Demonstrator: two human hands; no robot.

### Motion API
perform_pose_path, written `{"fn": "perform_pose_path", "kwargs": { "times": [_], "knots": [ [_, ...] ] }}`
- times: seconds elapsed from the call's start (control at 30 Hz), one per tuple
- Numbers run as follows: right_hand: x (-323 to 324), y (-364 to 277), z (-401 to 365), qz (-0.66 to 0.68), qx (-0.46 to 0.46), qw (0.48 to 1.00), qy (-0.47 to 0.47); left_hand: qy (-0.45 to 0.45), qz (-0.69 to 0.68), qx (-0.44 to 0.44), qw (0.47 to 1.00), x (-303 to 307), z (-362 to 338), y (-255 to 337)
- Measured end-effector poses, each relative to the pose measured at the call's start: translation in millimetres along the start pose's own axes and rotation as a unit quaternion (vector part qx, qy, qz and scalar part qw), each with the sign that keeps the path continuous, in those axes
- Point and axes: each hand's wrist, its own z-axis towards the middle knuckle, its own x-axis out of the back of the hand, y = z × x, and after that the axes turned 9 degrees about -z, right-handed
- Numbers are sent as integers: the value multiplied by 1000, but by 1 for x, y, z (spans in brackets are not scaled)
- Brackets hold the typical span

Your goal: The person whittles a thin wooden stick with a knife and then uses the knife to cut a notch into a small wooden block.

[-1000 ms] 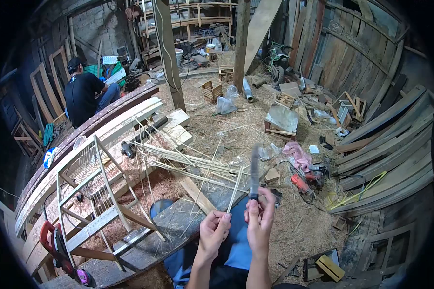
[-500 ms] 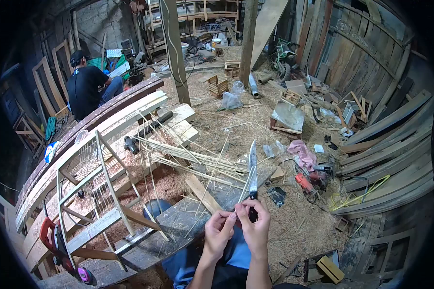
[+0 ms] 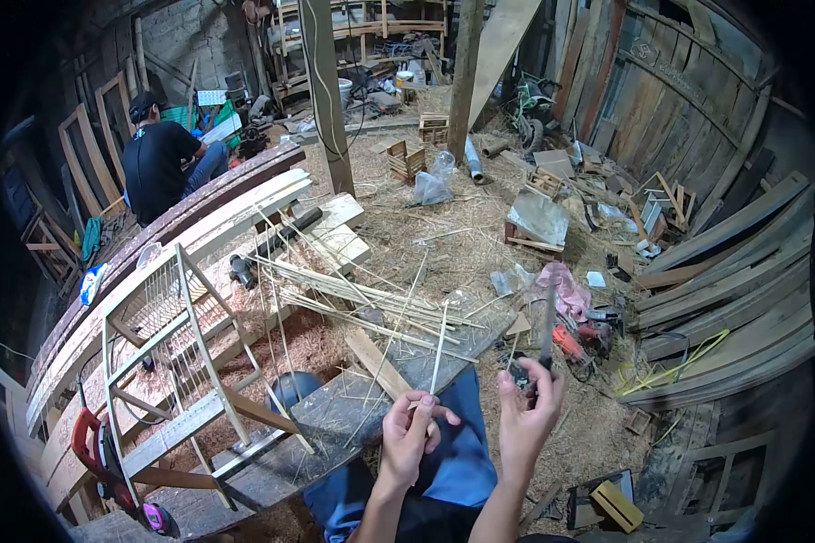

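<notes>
My left hand [image 3: 409, 434] is closed on a thin bamboo strip [image 3: 441, 346], which points up and away from my fingertips. My right hand [image 3: 527, 412] grips a knife [image 3: 550, 317] whose blade stands upright, a little blurred; its handle is mostly hidden by my fingers. A short thin sliver [image 3: 514, 348] shows beside my right thumb. The two hands are apart, above my lap. More bamboo strips [image 3: 371, 299] lie in a loose pile on the dark bench [image 3: 335, 421] just beyond my left hand.
A wooden frame strung with thin rods [image 3: 195, 353] stands on the bench at left, near a red tool [image 3: 91, 443] and a pink tape measure [image 3: 157, 518]. A person [image 3: 158, 163] sits at the far left. A red power tool [image 3: 570, 342] lies on the shavings-covered floor, right.
My hands have separated. The right hand has moved right with the knife, away from the strip, while the left hand still holds the strip.
</notes>
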Motion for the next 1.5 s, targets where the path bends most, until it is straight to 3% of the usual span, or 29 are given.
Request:
{"fn": "perform_pose_path", "kwargs": {
  "times": [0.13,0.27,0.37,0.47,0.53,0.6,0.67,0.77,0.9,1.2,1.33,1.5],
  "knots": [
    [6,-9,-3,30,-13,999,6,-6,-6,10,1000,1,-1,2],
    [2,-14,-12,194,-37,971,-134,-17,-28,27,999,1,-4,6],
    [1,-28,-16,242,-37,957,-152,-12,-19,30,999,-1,-7,15],
    [2,-35,-14,219,32,962,-159,2,-11,11,1000,-1,-11,18],
    [-1,-28,-16,153,122,957,-216,12,-9,-6,1000,3,-13,19],
    [-4,-30,-19,161,120,954,-225,33,-19,-4,999,7,-17,20],
    [-5,-29,-21,128,178,947,-234,24,-7,-13,1000,15,-18,20],
    [-10,-26,-20,123,242,936,-223,5,11,-40,999,21,-17,17],
    [-14,-24,-20,139,237,936,-220,28,-4,-76,997,3,-19,26],
    [-19,-20,-24,173,261,928,-203,-36,-62,-34,997,23,-24,22],
    [-19,-15,-24,193,255,929,-189,-16,-6,-32,999,14,-28,28],
    [-18,-12,-21,209,265,926,-169,-73,-26,-21,997,17,-27,28]
  ]
}}
